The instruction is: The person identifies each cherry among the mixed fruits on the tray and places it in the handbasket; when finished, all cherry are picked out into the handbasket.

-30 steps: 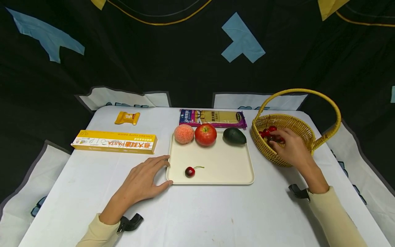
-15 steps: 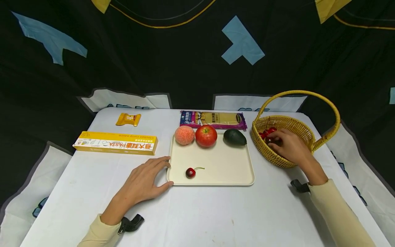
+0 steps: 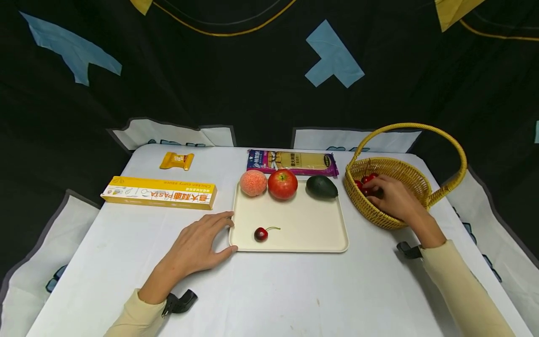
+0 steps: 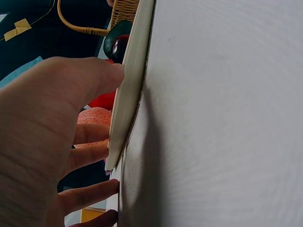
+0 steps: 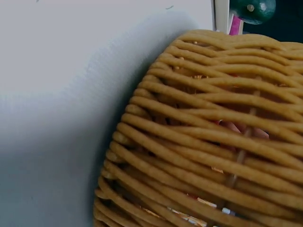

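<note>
In the head view, my left hand rests at the left edge of a cream tray, fingers spread and relaxed. Its thumb meets the tray's rim in the left wrist view. One cherry with a stem lies on the tray's near part. An orange-pink peach, a red apple and a dark green avocado line its far side. My right hand reaches into a wicker basket, fingers bent among red cherries; I cannot tell whether it pinches one.
A purple-ended pasta packet lies behind the tray. To the left are a yellow pasta box and a small orange-yellow wrapped snack. The basket's tall handle arches over it. A black curtain hangs behind the white table.
The right hand's fingers have shifted slightly among the cherries inside the basket. My left hand stays at the tray's edge, and the fruit on the tray keeps its place.
</note>
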A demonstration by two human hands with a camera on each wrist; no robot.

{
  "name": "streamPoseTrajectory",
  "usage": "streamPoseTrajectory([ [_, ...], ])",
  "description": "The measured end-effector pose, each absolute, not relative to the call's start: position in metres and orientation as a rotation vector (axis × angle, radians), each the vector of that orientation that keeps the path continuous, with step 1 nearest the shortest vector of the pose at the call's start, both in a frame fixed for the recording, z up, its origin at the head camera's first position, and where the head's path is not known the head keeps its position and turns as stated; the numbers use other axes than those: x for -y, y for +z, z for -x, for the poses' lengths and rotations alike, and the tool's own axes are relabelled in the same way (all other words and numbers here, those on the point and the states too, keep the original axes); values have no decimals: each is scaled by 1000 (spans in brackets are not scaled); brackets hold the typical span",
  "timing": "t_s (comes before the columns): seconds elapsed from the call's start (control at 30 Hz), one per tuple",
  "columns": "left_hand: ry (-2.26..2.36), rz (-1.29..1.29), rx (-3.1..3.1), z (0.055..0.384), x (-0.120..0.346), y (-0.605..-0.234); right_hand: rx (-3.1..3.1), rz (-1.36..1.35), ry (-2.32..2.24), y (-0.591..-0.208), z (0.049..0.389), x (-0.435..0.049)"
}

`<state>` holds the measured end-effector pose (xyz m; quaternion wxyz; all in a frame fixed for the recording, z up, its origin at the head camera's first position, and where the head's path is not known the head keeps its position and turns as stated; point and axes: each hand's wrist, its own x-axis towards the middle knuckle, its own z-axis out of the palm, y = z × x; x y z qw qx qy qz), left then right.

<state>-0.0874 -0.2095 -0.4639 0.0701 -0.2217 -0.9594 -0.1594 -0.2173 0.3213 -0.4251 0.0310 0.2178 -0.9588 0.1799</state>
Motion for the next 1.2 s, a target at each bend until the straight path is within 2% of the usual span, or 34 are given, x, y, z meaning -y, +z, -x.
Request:
streamPoseTrajectory([
  [0.3,-477,668,2887,88,209,-463,2824,-644,600,-412,215,-318],
  [0.53,-474,660,2898,88,209,-463,2752,-632,655,-393,203,-290],
  [1.2,-481,661,2904,88,209,-463,2713,-1128,783,-415,170,-164],
])
